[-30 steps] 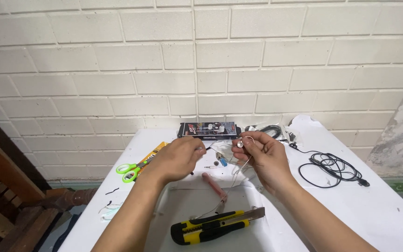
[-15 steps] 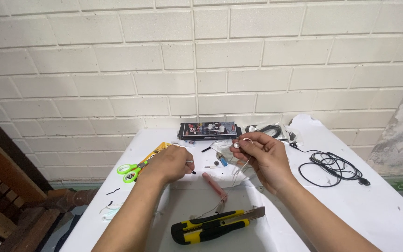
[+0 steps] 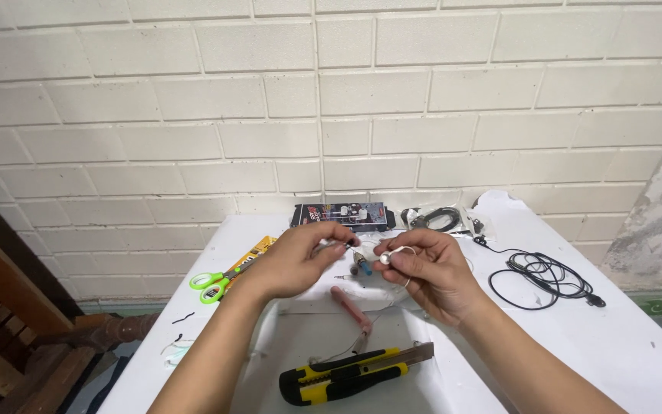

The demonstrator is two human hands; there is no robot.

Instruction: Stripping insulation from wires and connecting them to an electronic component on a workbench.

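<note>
You're mid-join: left hand [image 3: 294, 264] pinches a thin tool [image 3: 331, 247], right hand [image 3: 427, 270] pinches the white earbud [image 3: 385, 258]; bring tip to bud steadily.

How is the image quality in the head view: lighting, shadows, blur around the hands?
Head view: light is even and soft, with no harsh glare on the white table. Shadows under the utility knife are faint. The left hand and right hand look fairly sharp, but the thin white wire they pinch is too small to make out clearly. The brick lines bow slightly near the edges.
</note>
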